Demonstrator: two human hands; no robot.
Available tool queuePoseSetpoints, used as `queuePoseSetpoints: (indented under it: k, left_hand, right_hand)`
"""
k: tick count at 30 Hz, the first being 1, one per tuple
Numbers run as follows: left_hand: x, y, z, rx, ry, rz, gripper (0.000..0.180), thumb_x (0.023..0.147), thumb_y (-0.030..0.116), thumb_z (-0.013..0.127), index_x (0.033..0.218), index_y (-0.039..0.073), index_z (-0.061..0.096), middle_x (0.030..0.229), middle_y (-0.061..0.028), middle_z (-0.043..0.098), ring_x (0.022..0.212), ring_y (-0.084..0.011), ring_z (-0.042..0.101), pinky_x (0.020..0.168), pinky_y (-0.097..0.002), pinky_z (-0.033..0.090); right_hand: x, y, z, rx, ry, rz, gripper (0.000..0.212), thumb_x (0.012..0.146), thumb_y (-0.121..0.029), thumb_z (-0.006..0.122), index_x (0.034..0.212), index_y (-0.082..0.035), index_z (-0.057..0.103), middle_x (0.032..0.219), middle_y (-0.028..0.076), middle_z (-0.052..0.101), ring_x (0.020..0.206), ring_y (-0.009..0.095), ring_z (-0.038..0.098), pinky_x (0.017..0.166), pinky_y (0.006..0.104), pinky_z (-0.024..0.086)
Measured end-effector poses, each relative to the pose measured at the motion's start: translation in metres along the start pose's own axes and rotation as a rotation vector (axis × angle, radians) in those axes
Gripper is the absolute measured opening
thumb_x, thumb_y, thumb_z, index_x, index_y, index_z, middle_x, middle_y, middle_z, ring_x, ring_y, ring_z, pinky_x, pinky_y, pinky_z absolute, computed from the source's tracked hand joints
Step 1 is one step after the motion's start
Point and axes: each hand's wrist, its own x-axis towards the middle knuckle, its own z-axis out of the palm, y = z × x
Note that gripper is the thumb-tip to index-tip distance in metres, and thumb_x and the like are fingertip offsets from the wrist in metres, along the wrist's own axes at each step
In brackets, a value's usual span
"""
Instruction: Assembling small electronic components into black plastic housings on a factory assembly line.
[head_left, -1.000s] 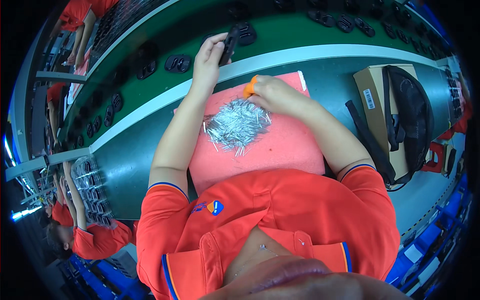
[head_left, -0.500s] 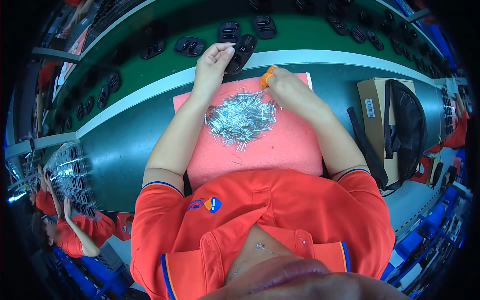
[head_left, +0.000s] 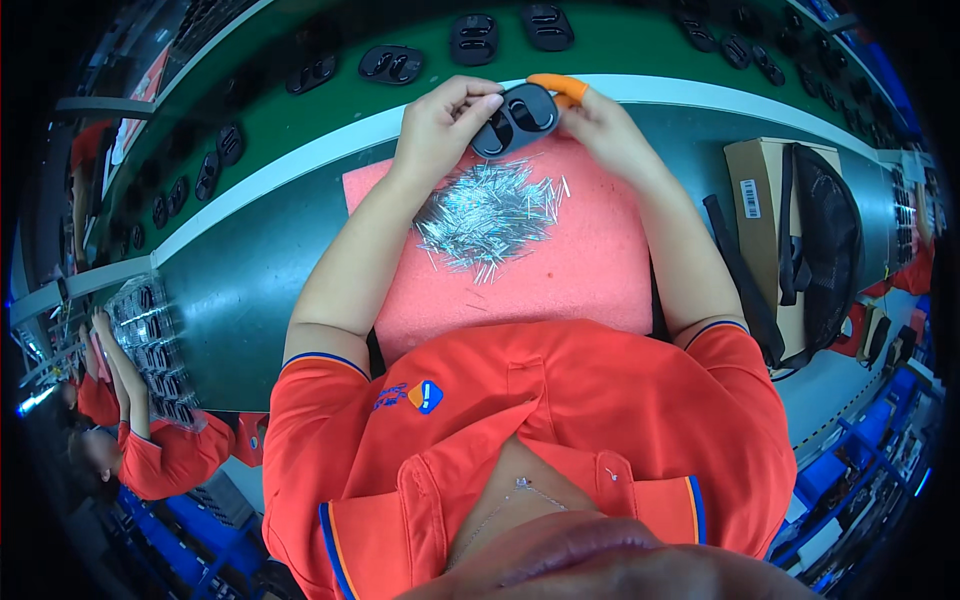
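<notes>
A black oval case (head_left: 514,121) with two recessed slots is held up over the far edge of a pink foam pad (head_left: 580,290). Thumb and fingers of my left hand (head_left: 440,128) pinch its left end. At its right end is my right hand (head_left: 603,128), an orange finger cot (head_left: 558,86) on the index finger along the case's far edge. The right fingers close on the case; whether a small pin is also between them is hidden. Below both hands, a loose heap of thin silvery metal pins (head_left: 488,222) lies on the foam.
Beyond the white rail (head_left: 690,92), a green conveyor belt (head_left: 620,55) carries several similar black cases (head_left: 391,64). To the right stand a cardboard box (head_left: 755,190) and a black mesh bag (head_left: 825,240). A co-worker (head_left: 170,455) sits at left beside clear trays (head_left: 155,350).
The case has turned from steeply tilted to nearly level, its slots now in plain view. My right hand has moved from the pins up to the case's right end.
</notes>
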Motion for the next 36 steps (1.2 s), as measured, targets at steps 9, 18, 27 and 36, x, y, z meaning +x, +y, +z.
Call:
queuePoseSetpoints:
  k: [9, 18, 27, 36]
  left_hand:
    - [-0.001, 0.008, 0.021, 0.332, -0.018, 0.268, 0.015, 0.084, 0.014, 0.070, 0.094, 0.003, 0.069, 0.085, -0.0065, 0.070, 0.071, -0.0150, 0.067, 0.065, -0.0259, 0.053]
    - [-0.015, -0.001, -0.025, 0.359, -0.005, 0.347, 0.014, 0.083, 0.015, 0.070, 0.093, 0.005, 0.069, 0.085, -0.0061, 0.070, 0.071, -0.0172, 0.067, 0.063, -0.0273, 0.052]
    - [-0.042, -0.010, -0.112, 0.370, -0.003, 0.347, 0.013, 0.083, 0.014, 0.071, 0.092, 0.005, 0.069, 0.084, -0.0059, 0.070, 0.069, -0.0175, 0.067, 0.062, -0.0271, 0.052]
    - [-0.044, -0.010, -0.118, 0.365, -0.013, 0.308, 0.013, 0.083, 0.012, 0.071, 0.093, 0.004, 0.069, 0.084, -0.0068, 0.070, 0.072, -0.0149, 0.067, 0.065, -0.0252, 0.052]
  right_hand:
    - [-0.007, -0.008, 0.013, 0.332, 0.277, -0.039, 0.025, 0.092, -0.017, 0.062, 0.111, -0.001, 0.064, 0.105, 0.004, 0.065, 0.097, 0.008, 0.058, 0.089, 0.0230, 0.044]
    - [0.001, -0.020, 0.067, 0.155, 0.333, -0.045, 0.026, 0.092, -0.018, 0.062, 0.111, 0.000, 0.064, 0.103, 0.003, 0.065, 0.094, 0.008, 0.058, 0.087, 0.0226, 0.045]
    - [0.022, -0.046, 0.154, 0.294, 0.326, -0.006, 0.026, 0.093, -0.018, 0.060, 0.111, 0.001, 0.063, 0.104, 0.003, 0.064, 0.095, 0.007, 0.057, 0.087, 0.0222, 0.045]
    - [0.027, -0.041, 0.160, 0.280, 0.283, -0.051, 0.025, 0.093, -0.016, 0.061, 0.111, 0.001, 0.063, 0.105, 0.004, 0.064, 0.096, 0.008, 0.058, 0.088, 0.0226, 0.045]
